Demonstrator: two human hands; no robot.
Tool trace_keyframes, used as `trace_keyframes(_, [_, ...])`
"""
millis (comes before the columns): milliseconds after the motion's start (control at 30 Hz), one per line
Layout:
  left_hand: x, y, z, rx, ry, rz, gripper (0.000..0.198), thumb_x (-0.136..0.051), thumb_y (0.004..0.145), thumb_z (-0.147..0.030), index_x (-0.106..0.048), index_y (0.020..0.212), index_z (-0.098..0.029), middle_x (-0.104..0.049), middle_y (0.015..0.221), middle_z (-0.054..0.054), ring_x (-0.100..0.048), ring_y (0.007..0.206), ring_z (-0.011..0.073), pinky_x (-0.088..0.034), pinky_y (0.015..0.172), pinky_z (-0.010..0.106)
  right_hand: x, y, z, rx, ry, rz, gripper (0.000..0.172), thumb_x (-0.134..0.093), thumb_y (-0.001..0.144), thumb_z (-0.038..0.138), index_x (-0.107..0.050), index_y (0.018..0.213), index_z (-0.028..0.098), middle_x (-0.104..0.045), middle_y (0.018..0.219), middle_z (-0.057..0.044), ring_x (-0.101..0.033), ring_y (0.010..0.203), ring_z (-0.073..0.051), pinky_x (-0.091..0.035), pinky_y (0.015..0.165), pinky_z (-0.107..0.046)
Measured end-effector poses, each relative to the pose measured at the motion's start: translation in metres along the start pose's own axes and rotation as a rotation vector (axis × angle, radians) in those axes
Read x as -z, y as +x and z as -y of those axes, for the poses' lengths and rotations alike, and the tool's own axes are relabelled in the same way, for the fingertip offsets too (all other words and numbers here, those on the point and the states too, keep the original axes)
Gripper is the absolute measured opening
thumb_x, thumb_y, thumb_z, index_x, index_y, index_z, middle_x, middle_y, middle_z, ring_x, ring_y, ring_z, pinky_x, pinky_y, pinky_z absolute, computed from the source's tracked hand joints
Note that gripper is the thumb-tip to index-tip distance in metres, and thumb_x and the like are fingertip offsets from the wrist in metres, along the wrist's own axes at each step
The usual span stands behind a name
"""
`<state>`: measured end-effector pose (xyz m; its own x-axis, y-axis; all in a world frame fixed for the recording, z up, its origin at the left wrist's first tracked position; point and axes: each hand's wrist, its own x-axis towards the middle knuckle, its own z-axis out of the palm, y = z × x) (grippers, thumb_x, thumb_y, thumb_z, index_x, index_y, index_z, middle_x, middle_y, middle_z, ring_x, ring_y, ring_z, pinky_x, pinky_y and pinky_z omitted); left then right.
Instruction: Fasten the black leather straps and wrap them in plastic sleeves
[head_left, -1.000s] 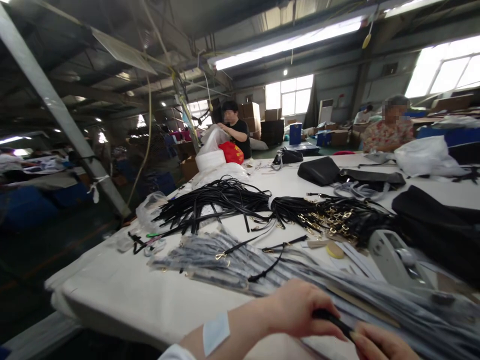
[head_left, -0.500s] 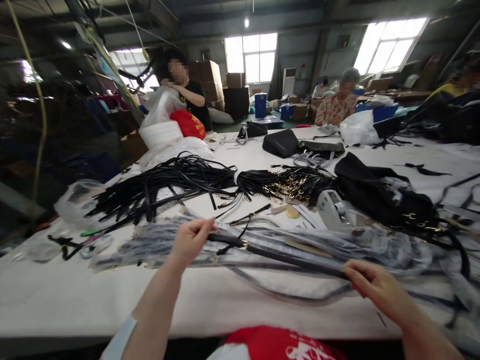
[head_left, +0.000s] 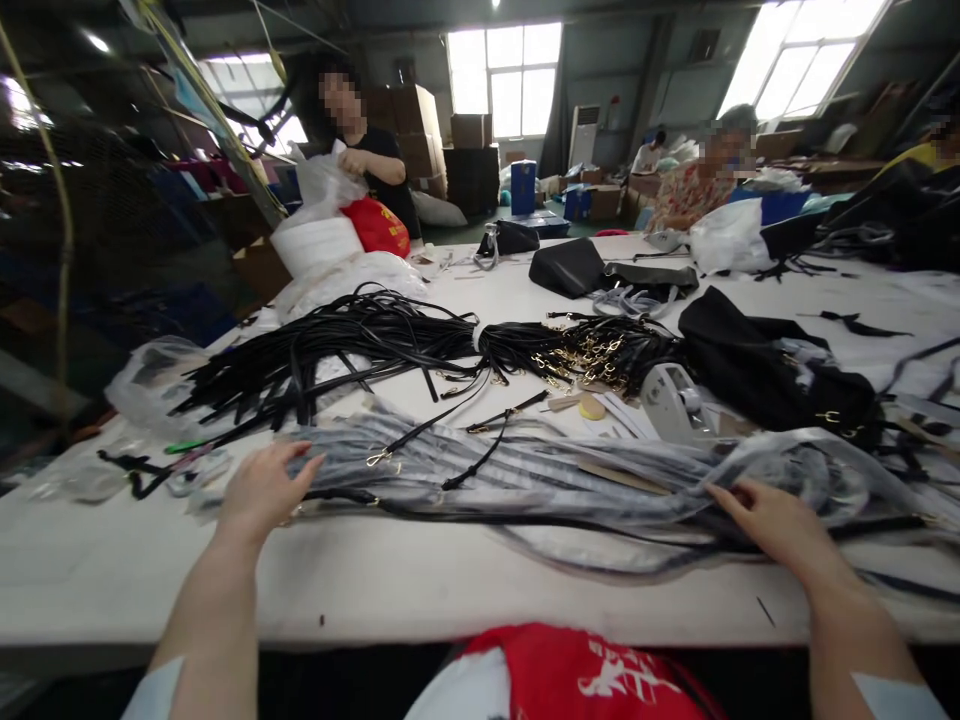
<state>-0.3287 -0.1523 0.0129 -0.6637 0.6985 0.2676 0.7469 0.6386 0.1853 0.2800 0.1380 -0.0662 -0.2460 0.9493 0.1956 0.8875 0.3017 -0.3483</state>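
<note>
Your left grip (head_left: 262, 490) is resting at the middle left of the frame, thumb and fingers spread near the left end of the black strap (head_left: 480, 518). Your right grip (head_left: 776, 520) is lying beside the clear sleeving at the middle right; I cannot tell whether it is pinching anything. The black strap is running between them across the lower middle, along the near side of the sleeved straps (head_left: 540, 465); your wide stance is probably matching its length. At the centre, a white band (head_left: 478, 336) is gathering the loose straps (head_left: 360, 335), presumably so that their gold clasps (head_left: 600, 355) are lying together. Right of centre, a tape dispenser (head_left: 675, 400) is standing on the counter (head_left: 187, 590), seemingly placed for easy reach.
</note>
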Motion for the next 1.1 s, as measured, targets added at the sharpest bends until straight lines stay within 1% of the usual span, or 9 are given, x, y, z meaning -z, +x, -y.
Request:
trace_keyframes(67, [-0.014, -0.001, -0.006, -0.076, -0.074, 0.023, 0.041, -0.053, 0.079, -0.049, -0.069, 0.096, -0.016, -0.072, 0.105, 0.012, -0.064, 0.101, 0.0301, -0.05, 0.087, 0.037, 0.0, -0.003, 0.015, -0.033, -0.053, 0.06, 0.047, -0.049, 0.082, 0.062, -0.063, 0.058, 0.024, -0.067, 0.059, -0.006, -0.061, 0.057, -0.024, -0.038, 0.055, -0.032])
trace_keyframes(133, [-0.028, -0.006, -0.024, -0.117, -0.169, 0.074, 0.042, -0.052, 0.08, -0.05, -0.069, 0.097, -0.015, -0.072, 0.106, 0.013, -0.064, 0.102, 0.03, -0.049, 0.092, 0.039, 0.008, -0.006, 0.033, -0.051, -0.088, 0.067, 0.05, -0.044, 0.086, 0.061, -0.062, 0.057, 0.024, -0.066, 0.059, -0.006, -0.061, 0.059, -0.024, -0.036, 0.056, -0.032])
trace_keyframes(300, [-0.064, -0.042, -0.108, -0.38, -0.387, 0.217, 0.034, -0.052, 0.087, -0.043, -0.068, 0.099, -0.017, -0.072, 0.103, 0.01, -0.064, 0.101, 0.0249, -0.048, 0.093, 0.036, 0.02, -0.014, 0.084, 0.06, -0.009, -0.002, 0.046, -0.047, 0.089, 0.057, -0.063, 0.063, 0.023, -0.067, 0.062, -0.004, -0.061, 0.061, -0.021, -0.036, 0.058, -0.03])
trace_keyframes(433, [-0.081, -0.088, -0.172, -0.618, -0.465, 0.481, 0.023, -0.053, 0.091, -0.034, -0.07, 0.097, -0.019, -0.071, 0.1, 0.007, -0.063, 0.097, 0.0208, -0.048, 0.09, 0.032, 0.007, -0.015, 0.112, 0.194, 0.099, 0.095, 0.028, -0.055, 0.087, 0.045, -0.069, 0.078, 0.023, -0.071, 0.074, -0.003, -0.064, 0.068, -0.02, -0.041, 0.063, -0.029])
trace_keyframes(533, [-0.084, -0.113, -0.199, -0.752, -0.432, 0.597, 0.02, -0.059, 0.088, -0.03, -0.07, 0.101, -0.019, -0.068, 0.103, 0.008, -0.06, 0.1, 0.022, -0.046, 0.091, 0.033, -0.007, -0.015, 0.12, 0.271, 0.118, 0.172, 0.021, -0.056, 0.086, 0.038, -0.068, 0.08, 0.022, -0.071, 0.08, -0.003, -0.064, 0.073, -0.02, -0.043, 0.068, -0.029])
trace_keyframes(633, [-0.078, -0.123, -0.207, -0.784, -0.354, 0.638, 0.018, -0.059, 0.089, -0.03, -0.071, 0.091, -0.018, -0.067, 0.099, 0.009, -0.06, 0.097, 0.0228, -0.046, 0.087, 0.033, -0.017, -0.016, 0.125, 0.307, 0.104, 0.207, 0.021, -0.054, 0.088, 0.036, -0.066, 0.08, 0.021, -0.069, 0.082, -0.004, -0.063, 0.075, -0.02, -0.044, 0.07, -0.03])
trace_keyframes(767, [-0.069, -0.12, -0.202, -0.767, -0.28, 0.716, 0.029, -0.053, 0.092, -0.032, -0.071, 0.075, -0.017, -0.068, 0.083, 0.008, -0.062, 0.081, 0.0203, -0.044, 0.074, 0.03, -0.029, -0.012, 0.129, 0.321, 0.052, 0.231, 0.02, -0.053, 0.089, 0.035, -0.067, 0.082, 0.021, -0.069, 0.086, -0.004, -0.063, 0.08, -0.02, -0.045, 0.073, -0.03])
trace_keyframes(967, [-0.068, -0.119, -0.195, -0.711, -0.251, 0.745, 0.024, -0.056, 0.089, -0.032, -0.07, 0.076, -0.018, -0.069, 0.081, 0.007, -0.061, 0.077, 0.0194, -0.041, 0.07, 0.028, -0.046, -0.005, 0.129, 0.274, -0.073, 0.205, 0.017, -0.056, 0.087, 0.027, -0.068, 0.093, 0.017, -0.069, 0.096, -0.011, -0.063, 0.094, -0.028, -0.044, 0.084, -0.036])
trace_keyframes(1100, [-0.073, -0.121, -0.194, -0.689, -0.251, 0.728, 0.022, -0.057, 0.088, -0.031, -0.069, 0.075, -0.017, -0.068, 0.082, 0.007, -0.062, 0.079, 0.019, -0.04, 0.069, 0.028, -0.048, -0.011, 0.133, 0.323, -0.1, 0.258, 0.015, -0.057, 0.086, 0.025, -0.068, 0.096, 0.019, -0.069, 0.1, -0.009, -0.062, 0.097, -0.024, -0.043, 0.088, -0.033])
